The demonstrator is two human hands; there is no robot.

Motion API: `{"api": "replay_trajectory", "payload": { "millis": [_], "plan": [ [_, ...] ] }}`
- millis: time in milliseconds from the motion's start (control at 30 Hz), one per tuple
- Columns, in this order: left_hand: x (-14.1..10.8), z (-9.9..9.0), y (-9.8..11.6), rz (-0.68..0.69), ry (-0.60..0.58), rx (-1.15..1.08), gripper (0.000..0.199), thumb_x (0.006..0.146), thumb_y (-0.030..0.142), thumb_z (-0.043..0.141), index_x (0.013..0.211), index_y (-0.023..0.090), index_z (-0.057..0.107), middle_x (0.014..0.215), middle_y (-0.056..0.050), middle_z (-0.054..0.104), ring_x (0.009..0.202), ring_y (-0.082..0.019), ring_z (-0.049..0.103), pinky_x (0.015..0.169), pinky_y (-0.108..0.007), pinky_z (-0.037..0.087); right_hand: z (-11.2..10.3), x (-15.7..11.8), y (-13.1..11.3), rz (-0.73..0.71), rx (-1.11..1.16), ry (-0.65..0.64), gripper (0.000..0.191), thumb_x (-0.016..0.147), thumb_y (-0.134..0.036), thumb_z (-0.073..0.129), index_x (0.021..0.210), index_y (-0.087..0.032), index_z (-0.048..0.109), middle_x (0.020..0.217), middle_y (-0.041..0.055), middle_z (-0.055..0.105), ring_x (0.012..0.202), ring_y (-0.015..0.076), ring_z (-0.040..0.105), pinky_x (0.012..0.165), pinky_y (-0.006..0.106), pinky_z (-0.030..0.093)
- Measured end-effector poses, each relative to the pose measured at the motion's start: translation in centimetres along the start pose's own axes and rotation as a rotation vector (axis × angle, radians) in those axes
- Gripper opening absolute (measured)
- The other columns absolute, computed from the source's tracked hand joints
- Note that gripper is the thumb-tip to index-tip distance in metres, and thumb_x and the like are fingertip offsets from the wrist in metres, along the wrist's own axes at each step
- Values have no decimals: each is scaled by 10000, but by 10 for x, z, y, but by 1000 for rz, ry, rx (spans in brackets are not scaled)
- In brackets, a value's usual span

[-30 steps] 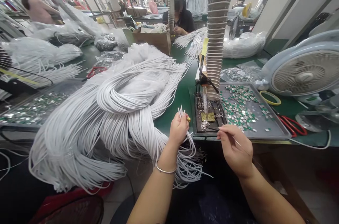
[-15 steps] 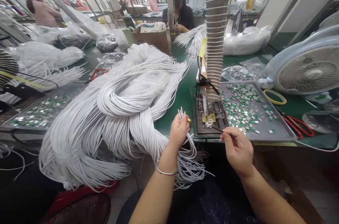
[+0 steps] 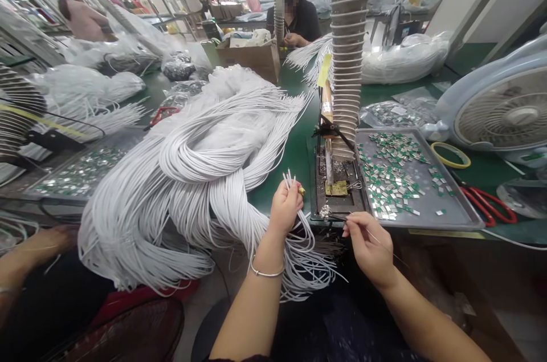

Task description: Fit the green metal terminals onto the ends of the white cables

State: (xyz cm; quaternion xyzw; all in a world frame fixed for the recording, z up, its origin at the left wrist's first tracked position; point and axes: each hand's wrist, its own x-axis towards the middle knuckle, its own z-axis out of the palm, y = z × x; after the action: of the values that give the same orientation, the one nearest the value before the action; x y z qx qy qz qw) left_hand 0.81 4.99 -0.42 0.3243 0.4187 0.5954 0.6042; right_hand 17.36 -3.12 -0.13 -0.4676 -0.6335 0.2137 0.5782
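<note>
My left hand (image 3: pixel 286 208) is shut on a few thin white cables (image 3: pixel 289 181), their stripped ends pointing up, with a small gold-coloured piece (image 3: pixel 301 191) at its far side. The cables hang down from it into a huge bundle of white cables (image 3: pixel 183 191). My right hand (image 3: pixel 370 242) pinches a thin pointed tool (image 3: pixel 354 224), perhaps tweezers. Its tip reaches the front corner of a dark soldering tray (image 3: pixel 337 202), touching a small silvery clump (image 3: pixel 325 212). A yellow pad (image 3: pixel 336 188) lies in that tray.
A metal tray of small green-and-silver pieces (image 3: pixel 397 174) stands right of the soldering tray. Behind rises a ribbed extraction hose (image 3: pixel 348 37). Red scissors (image 3: pixel 487 205) and a fan (image 3: pixel 508 111) sit at right. A co-worker's hand (image 3: pixel 38 245) shows at lower left; another person (image 3: pixel 294 8) works beyond a cardboard box (image 3: pixel 252 60).
My right hand has moved left, bringing the tool tip to the silvery clump at the tray's front corner. A co-worker's hand has appeared at lower left. The whole view has shifted slightly.
</note>
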Motion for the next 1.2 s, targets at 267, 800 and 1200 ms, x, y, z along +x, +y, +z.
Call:
{"api": "replay_trajectory", "payload": {
  "millis": [267,800,1200],
  "plan": [
    [-1,1,2,-9,3,-1,350,689,438,715,731,165,500,532,80,441,341,6,263,354,-132,194,11,16,-8,-9,53,79,103,862,-120,496,866,-189,572,756,12,581,553,87,587,503,227,529],
    [-2,-1,2,10,-10,8,336,705,432,705,723,158,511,558,65,474,353,6,279,360,-134,217,-1,11,1,-80,-193,109,97,851,-129,506,874,-200,568,757,29,599,688,147,609,616,293,526],
    [-8,2,10,9,-6,-41,298,691,390,718,716,147,548,635,26,552,355,4,315,360,-142,243,10,38,2,-102,-426,-47,162,895,-161,405,967,-189,548,906,88,622,879,199,614,801,389,536]
  ]
}}
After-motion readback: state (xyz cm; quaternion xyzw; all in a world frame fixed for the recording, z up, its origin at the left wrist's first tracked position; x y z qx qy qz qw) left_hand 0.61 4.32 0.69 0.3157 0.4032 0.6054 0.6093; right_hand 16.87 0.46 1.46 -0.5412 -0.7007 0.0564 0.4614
